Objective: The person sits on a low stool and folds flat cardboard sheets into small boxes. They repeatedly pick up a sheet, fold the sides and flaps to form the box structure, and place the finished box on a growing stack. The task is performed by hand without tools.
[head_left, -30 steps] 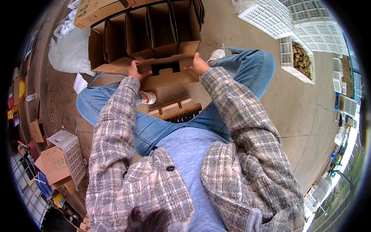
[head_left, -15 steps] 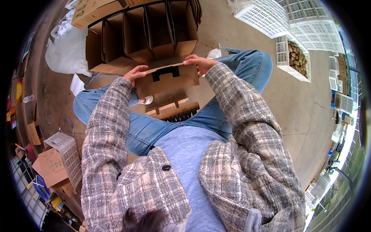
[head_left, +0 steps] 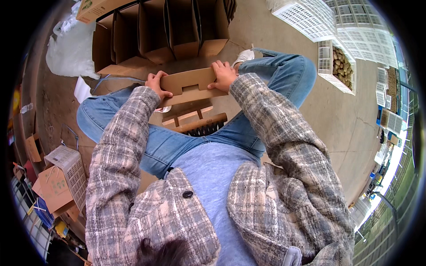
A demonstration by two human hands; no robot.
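Observation:
Between my knees I hold a brown cardboard box (head_left: 188,81) with a cut-out handle slot in its side. My left hand (head_left: 158,87) grips its left end, thumb on the face towards me and fingers over the far edge. At the right end my right hand (head_left: 223,77) grips it the same way. Just beyond stands a row of several open-topped cardboard boxes (head_left: 184,48). Below the held box, between my thighs, is a low wooden piece with a dark slatted part (head_left: 206,126).
White plastic crates (head_left: 304,20) are stacked at the far right, one holding brown, potato-like produce (head_left: 341,62). A white plastic bag (head_left: 69,55) lies at the far left, near a blue strap (head_left: 116,79). At left stands a crate with cardboard (head_left: 55,184).
The box has tipped so its slotted side shows flat, with the slot now filled by cardboard instead of dark. My hands have shifted to wrap its ends, thumbs towards me.

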